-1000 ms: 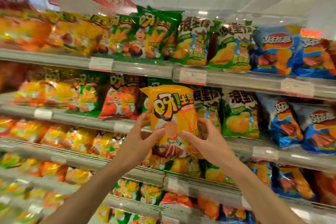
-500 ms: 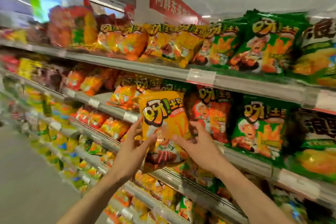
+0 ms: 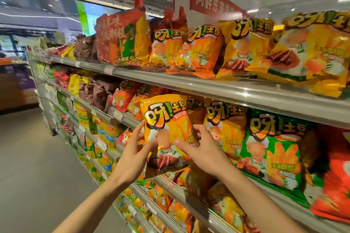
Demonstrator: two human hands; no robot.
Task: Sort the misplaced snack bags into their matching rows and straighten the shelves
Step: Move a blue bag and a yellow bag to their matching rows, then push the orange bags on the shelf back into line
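Both hands hold a yellow snack bag [image 3: 166, 128] upright in front of the second shelf. My left hand [image 3: 132, 155] grips its left edge, thumb on the front. My right hand [image 3: 200, 149] grips its right side, thumb across the front. Right behind it on that shelf stands another yellow bag [image 3: 225, 126], then a green bag [image 3: 272, 149]. Orange bags [image 3: 125, 98] fill the row to the left. On the top shelf stand orange bags [image 3: 189, 51] and yellow bags [image 3: 246, 47].
The top shelf's metal edge [image 3: 227, 89] runs just above the held bag. A tall red bag [image 3: 117, 39] and brown bags [image 3: 85, 47] sit further left. Lower shelves [image 3: 170, 185] carry more bags. The grey aisle floor [image 3: 37, 157] lies to the left.
The view has swung left along the shelves. Both hands carried the yellow bag leftward, from the green-bag rows to the yellow and orange rows.
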